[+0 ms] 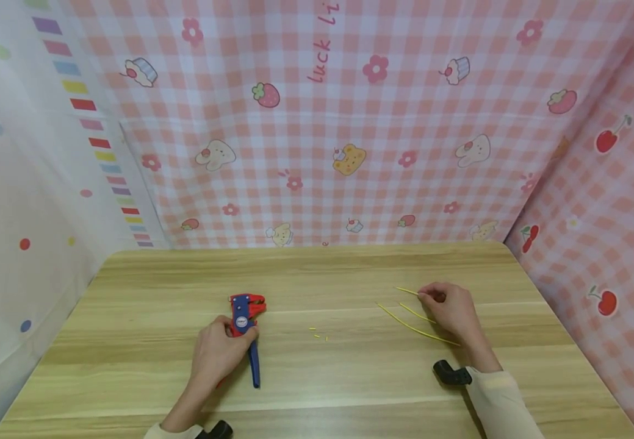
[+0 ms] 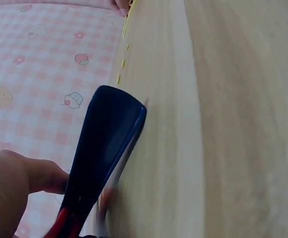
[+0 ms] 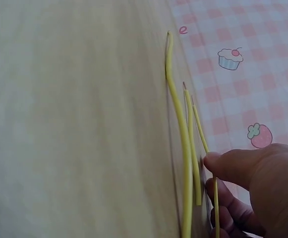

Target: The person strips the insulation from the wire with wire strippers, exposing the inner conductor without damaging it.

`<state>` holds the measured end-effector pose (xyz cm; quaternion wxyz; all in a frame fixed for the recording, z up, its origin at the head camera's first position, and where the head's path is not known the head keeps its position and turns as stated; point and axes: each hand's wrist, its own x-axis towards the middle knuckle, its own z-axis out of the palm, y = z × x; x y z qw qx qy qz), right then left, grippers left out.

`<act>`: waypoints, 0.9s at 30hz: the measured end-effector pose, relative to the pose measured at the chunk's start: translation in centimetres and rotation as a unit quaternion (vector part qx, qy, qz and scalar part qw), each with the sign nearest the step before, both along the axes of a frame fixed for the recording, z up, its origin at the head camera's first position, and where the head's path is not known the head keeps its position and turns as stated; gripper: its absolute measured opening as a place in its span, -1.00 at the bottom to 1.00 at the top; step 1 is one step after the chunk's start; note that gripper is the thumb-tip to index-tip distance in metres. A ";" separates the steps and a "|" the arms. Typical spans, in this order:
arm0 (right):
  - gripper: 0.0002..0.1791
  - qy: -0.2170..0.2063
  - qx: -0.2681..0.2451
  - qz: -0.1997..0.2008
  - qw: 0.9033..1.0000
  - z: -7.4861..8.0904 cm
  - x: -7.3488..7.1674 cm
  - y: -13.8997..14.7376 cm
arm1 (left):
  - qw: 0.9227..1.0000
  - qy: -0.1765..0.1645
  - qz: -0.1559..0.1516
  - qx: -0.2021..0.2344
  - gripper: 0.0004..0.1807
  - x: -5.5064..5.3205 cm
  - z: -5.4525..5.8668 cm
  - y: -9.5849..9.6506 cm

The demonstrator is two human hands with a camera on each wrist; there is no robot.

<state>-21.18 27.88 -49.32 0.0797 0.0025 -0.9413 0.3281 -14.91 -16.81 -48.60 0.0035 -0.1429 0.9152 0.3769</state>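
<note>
My left hand [image 1: 215,353] grips a red and blue wire stripper [image 1: 241,308] near its middle, its head pointing toward the back of the table. In the left wrist view the blue handle [image 2: 109,134] rises beside my thumb. Over on the right, my right hand [image 1: 451,310] pinches a thin yellow wire [image 1: 406,291] between thumb and fingers. Two more yellow wires lie beside that hand, a long one [image 1: 412,328] and a shorter one [image 1: 414,311]. Bare metal shows at the tips of the held wire [image 3: 199,124] and the shorter wire [image 3: 191,134] in the right wrist view.
Tiny yellow insulation bits [image 1: 312,329] lie on the wooden table [image 1: 322,378] between the hands. A checked pink curtain [image 1: 317,122] hangs behind the table's back edge, with more cloth at both sides. Black wrist mounts [image 1: 451,373] sit at the sleeves.
</note>
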 end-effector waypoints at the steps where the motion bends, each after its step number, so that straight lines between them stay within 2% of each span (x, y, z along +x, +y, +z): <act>1: -0.88 0.002 0.000 0.000 1.000 0.0 0.0 0.0 | 1.000 -0.001 -0.001 -0.003 -0.42 0.1 0.0 0.0; 8: -0.91 0.003 0.002 -0.004 1.000 -0.1 0.2 0.1 | 0.999 0.025 -0.008 -0.030 -0.47 0.3 0.3 0.1; 12: -0.91 -0.006 -0.005 0.005 1.000 0.0 0.1 -0.1 | 0.998 0.028 -0.002 -0.054 -0.51 0.3 0.3 0.1; 19: -0.91 -0.015 -0.009 0.010 1.000 0.2 0.0 0.1 | 0.987 0.035 -0.033 -0.151 -0.44 0.5 0.4 0.4; 27: -0.88 -0.029 -0.008 0.007 1.000 0.2 0.1 0.3 | 0.989 0.025 -0.040 -0.139 -0.43 0.3 0.2 0.3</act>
